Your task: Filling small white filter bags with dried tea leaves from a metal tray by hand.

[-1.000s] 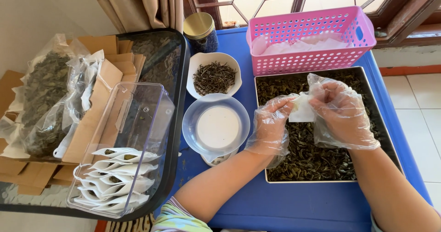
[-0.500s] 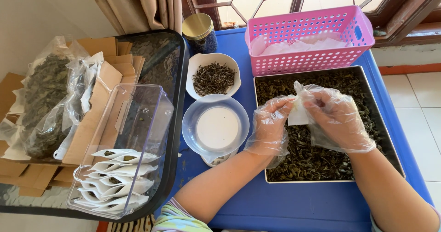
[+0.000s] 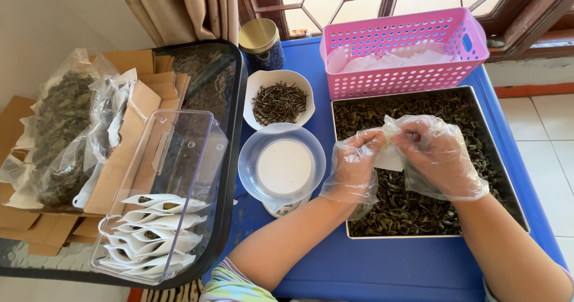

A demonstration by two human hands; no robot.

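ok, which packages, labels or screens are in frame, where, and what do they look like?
Sachet: small, white, held between left hand and right hand over the tray.
Filled sachets: white, stacked in the clear bin, lower left.
Bags: clear plastic, dark dried leaves, far left.
Flat cartons: brown card, beside the bags.
Jar: gold lid, top centre.
No readable labels, no screens.

A pink plastic basket [image 3: 402, 51] with white paper in it sits at the upper right of the frame. Left of it stands a gold-lidded jar [image 3: 261, 42]. Below the jar comes a white bowl [image 3: 280, 98] of dark twigs, then a clear dish [image 3: 281, 165]. At lower left a clear plastic bin [image 3: 161, 194] holds filled white sachets [image 3: 156, 230]. Bagged dried leaves [image 3: 60, 128] lie on brown cardboard [image 3: 128, 140] at far left.
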